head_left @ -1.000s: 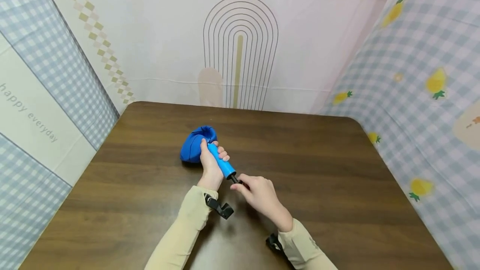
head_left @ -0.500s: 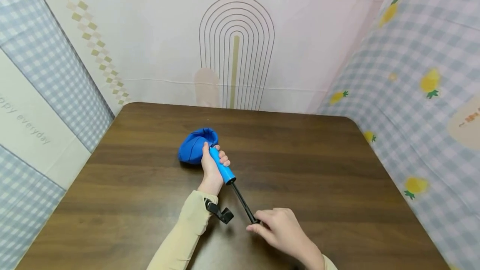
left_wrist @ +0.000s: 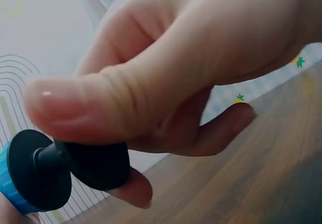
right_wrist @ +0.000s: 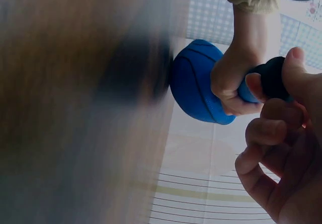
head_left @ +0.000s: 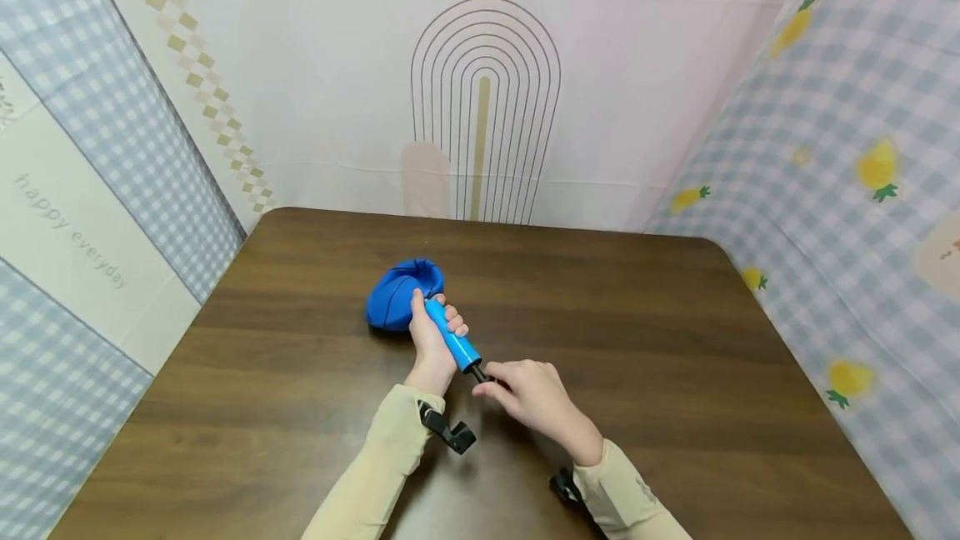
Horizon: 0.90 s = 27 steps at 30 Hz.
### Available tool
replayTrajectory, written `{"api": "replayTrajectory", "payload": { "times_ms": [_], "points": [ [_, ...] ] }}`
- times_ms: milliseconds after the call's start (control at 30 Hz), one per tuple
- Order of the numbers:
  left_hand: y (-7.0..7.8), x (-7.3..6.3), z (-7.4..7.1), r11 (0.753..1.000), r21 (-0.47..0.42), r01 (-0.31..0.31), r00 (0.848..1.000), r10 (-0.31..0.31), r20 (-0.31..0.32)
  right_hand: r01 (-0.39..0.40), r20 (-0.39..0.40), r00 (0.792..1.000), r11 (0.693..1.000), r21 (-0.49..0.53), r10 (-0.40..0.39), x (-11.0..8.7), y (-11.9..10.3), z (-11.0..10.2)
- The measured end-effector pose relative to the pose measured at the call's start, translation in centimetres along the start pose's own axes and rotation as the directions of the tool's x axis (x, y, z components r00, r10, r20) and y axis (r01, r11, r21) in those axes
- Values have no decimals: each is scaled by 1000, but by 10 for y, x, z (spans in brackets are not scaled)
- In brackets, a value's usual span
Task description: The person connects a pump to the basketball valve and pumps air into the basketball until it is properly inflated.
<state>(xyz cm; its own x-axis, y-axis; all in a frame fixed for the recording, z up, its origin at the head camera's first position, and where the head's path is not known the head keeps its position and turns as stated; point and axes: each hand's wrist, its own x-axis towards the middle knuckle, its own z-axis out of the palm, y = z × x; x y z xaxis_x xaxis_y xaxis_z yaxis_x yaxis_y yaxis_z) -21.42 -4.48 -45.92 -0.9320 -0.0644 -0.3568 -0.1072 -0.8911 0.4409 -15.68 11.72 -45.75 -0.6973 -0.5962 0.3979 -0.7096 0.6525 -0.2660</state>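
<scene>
On the brown wood-grain table point(head_left: 637, 315) sits a dented blue ball with black seams point(head_left: 390, 302). Just to the ball's near right: left hand point(head_left: 426, 346), fingers wrapped around a shiny blue cylindrical pump point(head_left: 457, 346); pump-to-ball contact hidden. Farther from ball, same side: right hand point(head_left: 538, 397), thumb and fingers clamped on a round black handle point(left_wrist: 102, 167), short black rod point(head_left: 478, 373) showing. Behind ball: white printed cloth point(head_left: 315, 90).

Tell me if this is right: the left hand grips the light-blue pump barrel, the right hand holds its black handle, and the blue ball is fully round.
Not quite: the head view shows the blue ball caved in on one side, not round. The left hand does grip the pump barrel, the right hand its black handle.
</scene>
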Motion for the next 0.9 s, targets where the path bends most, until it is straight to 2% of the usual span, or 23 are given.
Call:
{"api": "replayTrajectory", "payload": {
  "times_ms": [100,267,433,567,700,900],
  "points": [
    [-1,0,-3,1000,11,27,1000,-27,15,-1,14,1000,1000,-12,1,-4,-6,-3],
    [2,0,-2,997,19,72,997,-72,19,59,13,998,997,-43,-58,-21,-16,-16],
    [7,4,1,997,8,77,997,-77,16,130,-33,991,991,-36,-131,-45,-26,-32],
    [8,5,1,996,-6,84,996,-84,4,160,-53,986,987,-21,-161,-54,-30,-35],
    [3,4,1,995,-4,104,995,-104,6,146,-50,988,989,-14,-146,-45,-23,-31],
    [-2,1,2,993,-29,116,993,-116,8,64,4,998,998,-14,-64,-7,-8,-16]
  ]
}}
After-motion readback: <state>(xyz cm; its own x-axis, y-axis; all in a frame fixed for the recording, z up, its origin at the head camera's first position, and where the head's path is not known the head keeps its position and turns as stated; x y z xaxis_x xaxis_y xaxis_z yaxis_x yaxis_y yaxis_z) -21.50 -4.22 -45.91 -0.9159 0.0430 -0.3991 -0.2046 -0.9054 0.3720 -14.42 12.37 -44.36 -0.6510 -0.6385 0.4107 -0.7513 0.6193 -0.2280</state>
